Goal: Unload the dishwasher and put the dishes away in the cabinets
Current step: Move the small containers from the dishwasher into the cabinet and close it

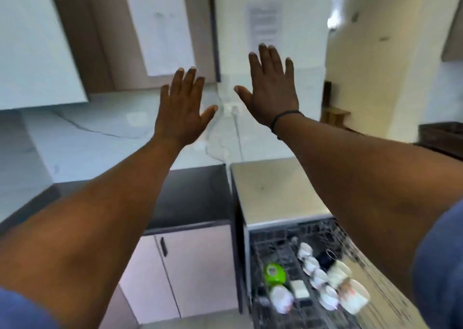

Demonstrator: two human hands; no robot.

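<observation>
Both arms stretch out in front of me at chest height. My left hand (181,106) is spread flat with straight fingers and holds nothing. My right hand (271,88) is likewise flat and spread, a dark band on its wrist, holding nothing. Below at the lower right, the dishwasher (280,190) stands with its rack (275,243) pulled out. The rack carries several white dishes (318,276), white cups (353,296), a green item (275,273) and a dark item (325,258). The picture is blurred.
A dark countertop (195,198) lies left of the dishwasher, over a pale lower cabinet (195,273) with a black handle. A white upper cabinet (35,42) hangs at the upper left. A marble backsplash and a wall socket (231,108) sit behind the hands. A doorway opens at right.
</observation>
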